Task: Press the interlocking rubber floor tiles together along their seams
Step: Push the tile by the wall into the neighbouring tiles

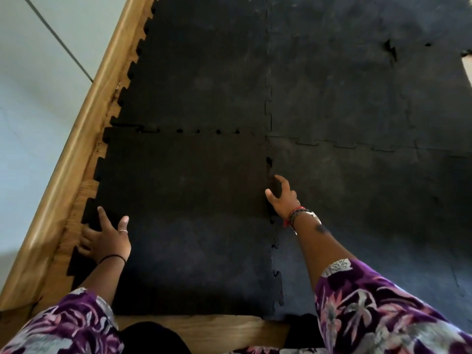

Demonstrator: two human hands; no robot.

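Observation:
A black rubber tile [189, 213] with toothed edges lies nearest me on the wood floor. My left hand [106, 237] grips its left toothed edge, thumb and forefinger on top and the other fingers curled under. My right hand [279, 196] holds a raised tab at the right seam [274, 238], where this tile meets the neighbouring tile [370, 213]. That seam is part open, with gaps showing. The far seam [199, 131] to the tile behind [204, 72] shows several small open holes.
A wooden skirting board [76, 139] runs diagonally along the left, below a pale wall [30, 98]. A strip of bare wood floor [204, 328] lies near my knees. More joined tiles spread far right, with a lifted joint [390, 48] there.

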